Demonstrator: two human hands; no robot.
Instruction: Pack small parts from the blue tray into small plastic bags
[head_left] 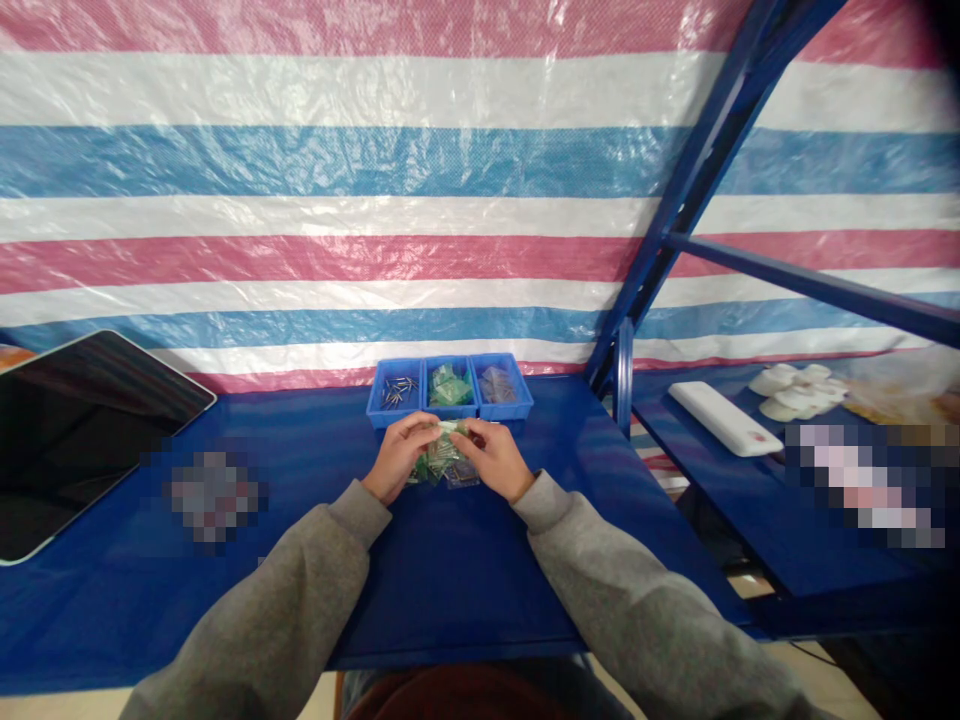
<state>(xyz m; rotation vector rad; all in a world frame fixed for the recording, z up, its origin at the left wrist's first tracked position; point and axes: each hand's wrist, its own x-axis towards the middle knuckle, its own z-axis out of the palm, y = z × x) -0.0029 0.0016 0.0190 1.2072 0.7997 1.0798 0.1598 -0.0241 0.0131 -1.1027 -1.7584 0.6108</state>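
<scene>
Packets (447, 462) partly behind left hand (401, 455)

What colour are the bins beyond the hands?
Blue, all three bins; best seen in the head view.

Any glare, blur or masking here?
Head view: bright glare streaks the striped sheet, softer sheen on the blue table; blocky pixelation masks one patch on the table's left, another at far right; plastic packaging between left hand and right hand glints, fine detail unclear; top right corner dark.

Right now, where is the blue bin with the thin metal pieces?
In the head view, that blue bin sits slightly left of centre on the blue table, left of the green-packet bin and just beyond the left hand.
</scene>
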